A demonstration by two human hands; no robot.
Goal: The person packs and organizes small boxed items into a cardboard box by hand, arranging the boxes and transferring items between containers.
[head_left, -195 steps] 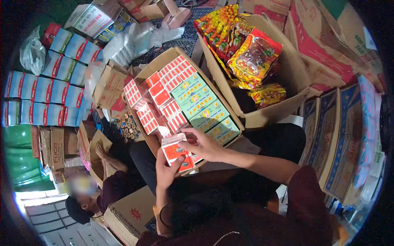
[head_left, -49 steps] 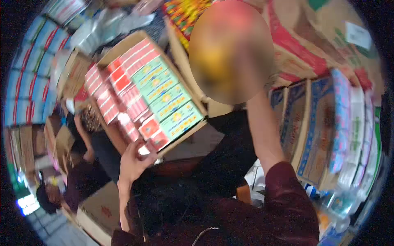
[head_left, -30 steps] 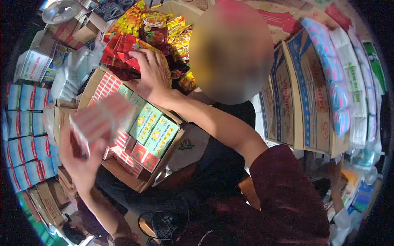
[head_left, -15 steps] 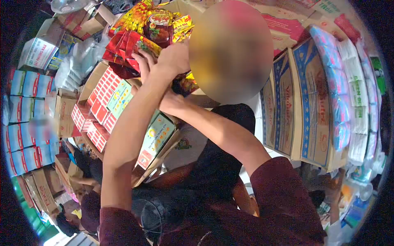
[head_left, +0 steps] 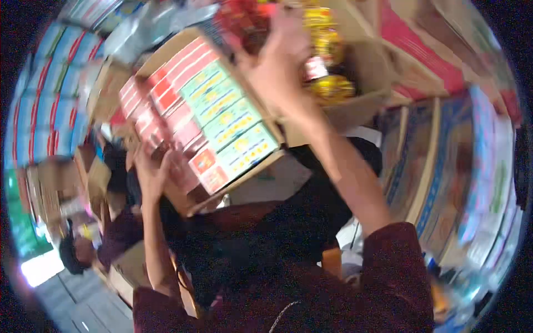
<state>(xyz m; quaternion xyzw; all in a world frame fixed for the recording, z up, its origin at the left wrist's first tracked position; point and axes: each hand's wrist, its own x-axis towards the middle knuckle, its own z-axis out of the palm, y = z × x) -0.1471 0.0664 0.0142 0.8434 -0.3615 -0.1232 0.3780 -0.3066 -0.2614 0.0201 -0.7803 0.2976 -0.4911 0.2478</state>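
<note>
My left hand [head_left: 151,171] is at the left edge of an open carton [head_left: 191,41], its fingers apart against small red-and-white boxes [head_left: 150,125]. Green-and-yellow printed boxes [head_left: 227,119] fill the carton's right part. Farther up, my right hand [head_left: 280,58] is smeared by motion and reaches to red packets [head_left: 244,22] at the top edge of the view. Whether its fingers grip a packet does not show. Beside it, yellow packets [head_left: 327,41] lie in a second open carton [head_left: 363,72].
Blue-and-red packs [head_left: 50,105] are stacked at the left. A person in a dark top [head_left: 119,233] is at the lower left. Tall printed cartons [head_left: 416,166] and plastic-wrapped packs [head_left: 480,183] stand along the right. Clear plastic bags [head_left: 136,36] lie behind the nearer carton.
My crossed arms have parted. The left hand has moved from the packets down to the small boxes; the right stays near the packets. The view has shifted and blurred.
</note>
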